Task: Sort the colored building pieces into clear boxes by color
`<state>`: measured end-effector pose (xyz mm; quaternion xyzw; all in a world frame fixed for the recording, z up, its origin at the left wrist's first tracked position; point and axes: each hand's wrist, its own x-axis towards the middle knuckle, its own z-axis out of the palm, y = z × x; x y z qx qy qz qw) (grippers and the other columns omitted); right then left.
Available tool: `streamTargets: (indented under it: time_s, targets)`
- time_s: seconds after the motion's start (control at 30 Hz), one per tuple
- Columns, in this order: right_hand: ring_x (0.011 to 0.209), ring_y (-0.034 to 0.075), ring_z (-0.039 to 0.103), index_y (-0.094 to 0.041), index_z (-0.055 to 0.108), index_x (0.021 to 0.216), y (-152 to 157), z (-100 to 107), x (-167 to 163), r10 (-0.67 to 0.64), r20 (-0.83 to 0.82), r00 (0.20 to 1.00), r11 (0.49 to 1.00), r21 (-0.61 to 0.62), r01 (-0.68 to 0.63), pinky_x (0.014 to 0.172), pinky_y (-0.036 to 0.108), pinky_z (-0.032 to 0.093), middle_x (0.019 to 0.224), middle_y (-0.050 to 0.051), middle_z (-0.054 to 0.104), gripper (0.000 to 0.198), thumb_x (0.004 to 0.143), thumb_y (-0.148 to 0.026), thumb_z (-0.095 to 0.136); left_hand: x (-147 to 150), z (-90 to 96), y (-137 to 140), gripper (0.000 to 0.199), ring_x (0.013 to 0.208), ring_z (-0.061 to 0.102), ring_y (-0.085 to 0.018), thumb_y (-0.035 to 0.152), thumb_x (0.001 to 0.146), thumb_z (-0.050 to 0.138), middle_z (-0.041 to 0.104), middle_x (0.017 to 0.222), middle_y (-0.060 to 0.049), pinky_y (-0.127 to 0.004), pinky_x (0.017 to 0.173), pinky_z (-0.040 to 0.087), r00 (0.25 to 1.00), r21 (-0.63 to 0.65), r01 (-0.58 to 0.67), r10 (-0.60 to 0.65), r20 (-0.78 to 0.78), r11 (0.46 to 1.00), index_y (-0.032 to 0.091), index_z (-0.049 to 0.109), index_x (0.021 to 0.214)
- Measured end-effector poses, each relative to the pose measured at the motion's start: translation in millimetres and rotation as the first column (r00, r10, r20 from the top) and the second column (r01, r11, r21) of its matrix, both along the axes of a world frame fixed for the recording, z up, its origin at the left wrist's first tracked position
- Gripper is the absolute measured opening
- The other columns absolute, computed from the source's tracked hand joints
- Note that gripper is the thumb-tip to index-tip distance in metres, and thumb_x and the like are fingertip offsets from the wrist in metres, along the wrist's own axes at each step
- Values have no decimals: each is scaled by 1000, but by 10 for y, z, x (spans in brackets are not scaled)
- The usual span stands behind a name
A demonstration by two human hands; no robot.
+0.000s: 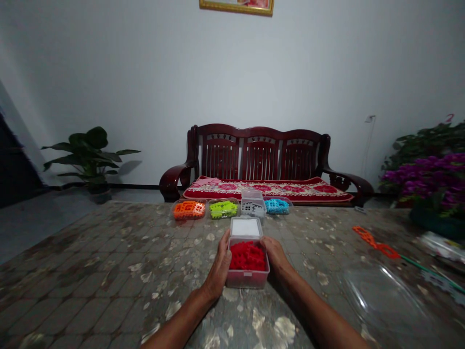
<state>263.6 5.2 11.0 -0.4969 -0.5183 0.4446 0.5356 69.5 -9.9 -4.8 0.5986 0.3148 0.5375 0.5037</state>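
A clear plastic box [247, 280] full of red plastic building pieces [247, 256] stands in front of me on the table, its hinged lid [246, 227] tipped back on the far side. My left hand [220, 266] grips the left wall, thumb along the near part of the side. On the opposite wall, my right hand [275, 255] presses with its fingers round the far right corner. Beyond the box, in a row, are containers of orange pieces [189, 210], lime green pieces [223, 209], grey pieces [253, 209] and blue pieces [277, 206].
The patterned tablecloth [109, 271] covers the table. At right lie an orange chain of pieces [376, 243], a green strip [425, 268] and a clear plastic cover [385, 295]. Purple flowers [432, 179] stand at the right edge. A wooden bench [259, 150] is behind the table.
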Motion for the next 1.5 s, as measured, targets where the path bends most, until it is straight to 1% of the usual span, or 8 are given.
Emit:
streamTargets:
  time_s: [0.13,0.37,0.6,0.7,0.83,0.93,1.23,1.5]
  targets:
    - [55,15,49,-20,55,58,-70,51,163,-125,-107,986,991,-66,118,52,26,39,56,0,56,21,66,-40,59,22,-47,-15,79,150,30,-32,71,95,38,20,167,-13,-49,122,29,999,-34,42,-42,-15,999,25,22,157]
    - [61,17,52,-21,61,52,-82,68,918,-233,96,968,971,-34,237,58,29,42,59,2,61,23,62,-42,60,10,-144,67,76,134,52,-32,66,96,36,39,156,-21,-53,114,37,975,-102,-135,114,-190,986,20,25,155]
    - [74,25,64,-20,70,72,-157,308,1446,-310,175,935,938,-103,330,64,34,47,77,9,72,40,70,-58,59,7,-115,75,50,123,60,-27,40,94,44,60,137,-15,-46,110,43,895,25,-155,151,-421,988,17,51,137]
    - [88,27,65,-20,71,84,-349,400,1454,-481,289,828,875,94,476,72,35,48,91,11,74,44,77,-60,54,7,-96,73,39,117,62,-26,33,91,45,67,123,-11,-44,106,46,837,160,-88,160,-524,983,19,63,122]
    - [89,25,62,-22,69,84,-707,414,1268,-531,479,699,816,511,270,78,35,47,89,8,72,31,88,-49,55,24,-76,61,31,119,61,-26,28,89,46,68,120,-11,-42,107,46,752,262,-13,182,-633,965,21,69,109]
    - [89,23,61,-24,68,87,-897,363,1125,-505,615,606,779,627,12,81,35,46,88,6,71,17,91,-38,61,46,-55,27,28,120,60,-26,23,88,47,66,122,-12,-41,107,46,693,287,7,203,-692,958,20,70,104]
    - [85,22,60,-23,63,93,-907,265,1103,-514,778,362,777,601,-186,74,32,46,90,5,67,10,96,-28,55,78,-11,-45,29,123,58,-26,14,84,50,64,127,-11,-41,108,44,614,309,54,213,-760,949,20,70,104]
    - [86,23,58,-22,61,91,-863,266,1418,-509,814,281,838,543,-57,75,33,44,90,6,65,15,97,-28,49,72,-27,-30,32,124,57,-27,13,82,48,63,127,-11,-44,108,44,619,305,63,202,-759,950,21,69,104]
